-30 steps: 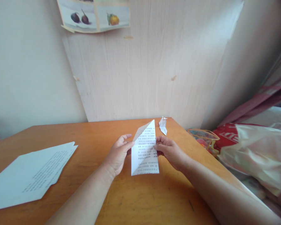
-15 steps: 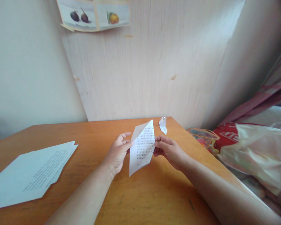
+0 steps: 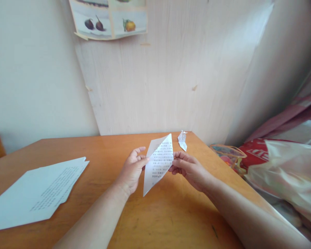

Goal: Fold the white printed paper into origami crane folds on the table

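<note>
A folded sheet of printed paper (image 3: 159, 162) is held up above the table, its diagonal edge running from upper right to lower left. My left hand (image 3: 133, 167) pinches its left edge between thumb and fingers. On the opposite edge, my right hand (image 3: 188, 167) grips the paper with thumb and fingertips. The fingers behind the sheet are partly hidden. Beyond my right hand, a small folded paper bird (image 3: 182, 140) stands near the table's far edge.
A stack of printed sheets (image 3: 41, 193) lies on the left of the wooden table (image 3: 150, 224). Past the right edge are a netted basket (image 3: 229, 155) and plastic bags (image 3: 287, 176). Fruit pictures (image 3: 110, 24) hang on the board behind.
My view has shifted slightly, so the scene sits a little lower and further right. The paper's lower right part has turned or folded slightly in my hands; both keep their hold.
</note>
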`<state>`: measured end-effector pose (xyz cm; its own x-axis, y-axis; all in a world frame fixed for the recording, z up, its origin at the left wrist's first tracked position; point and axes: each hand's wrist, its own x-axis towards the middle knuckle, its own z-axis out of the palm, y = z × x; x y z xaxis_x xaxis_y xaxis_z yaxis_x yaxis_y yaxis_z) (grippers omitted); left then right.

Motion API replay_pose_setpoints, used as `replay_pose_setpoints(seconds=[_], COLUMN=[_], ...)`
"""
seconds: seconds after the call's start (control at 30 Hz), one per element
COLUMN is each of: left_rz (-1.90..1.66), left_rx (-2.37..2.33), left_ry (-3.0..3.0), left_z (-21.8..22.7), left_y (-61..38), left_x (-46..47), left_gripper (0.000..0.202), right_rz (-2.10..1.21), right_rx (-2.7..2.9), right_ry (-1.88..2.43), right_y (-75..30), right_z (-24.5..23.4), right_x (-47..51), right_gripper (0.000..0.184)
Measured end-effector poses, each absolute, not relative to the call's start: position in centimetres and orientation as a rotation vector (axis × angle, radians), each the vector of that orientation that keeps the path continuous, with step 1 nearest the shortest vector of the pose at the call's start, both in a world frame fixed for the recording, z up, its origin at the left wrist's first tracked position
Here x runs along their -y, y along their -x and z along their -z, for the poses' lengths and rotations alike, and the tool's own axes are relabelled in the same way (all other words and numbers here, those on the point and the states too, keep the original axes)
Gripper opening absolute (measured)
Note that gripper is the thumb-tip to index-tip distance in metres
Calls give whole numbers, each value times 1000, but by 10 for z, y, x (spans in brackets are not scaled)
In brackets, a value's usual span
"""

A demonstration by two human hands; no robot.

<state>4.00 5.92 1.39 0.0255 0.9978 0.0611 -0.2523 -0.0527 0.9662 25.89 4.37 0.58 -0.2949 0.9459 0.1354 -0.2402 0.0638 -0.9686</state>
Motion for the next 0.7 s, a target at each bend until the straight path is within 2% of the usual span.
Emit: replay_pose_setpoints(seconds=[0.33, 0.47, 0.7], left_rz=[-1265, -1220, -1233], left_rx=[-887, -836, -887], left_ry=[-1072, -1138, -1164], left_z=[-22, -21, -18], left_y=[-45, -46, -47], left_x=[-52, -50, -50], left_gripper=[56, 65, 62], right_rz=[-1250, -1203, -1262], right_rx=[1300, 1275, 1265], right_ry=[905, 913, 863], right_y=[-257, -257, -255], right_z=[-1, 0, -2], right_x=[-50, -52, -49], right_gripper=[25, 27, 25])
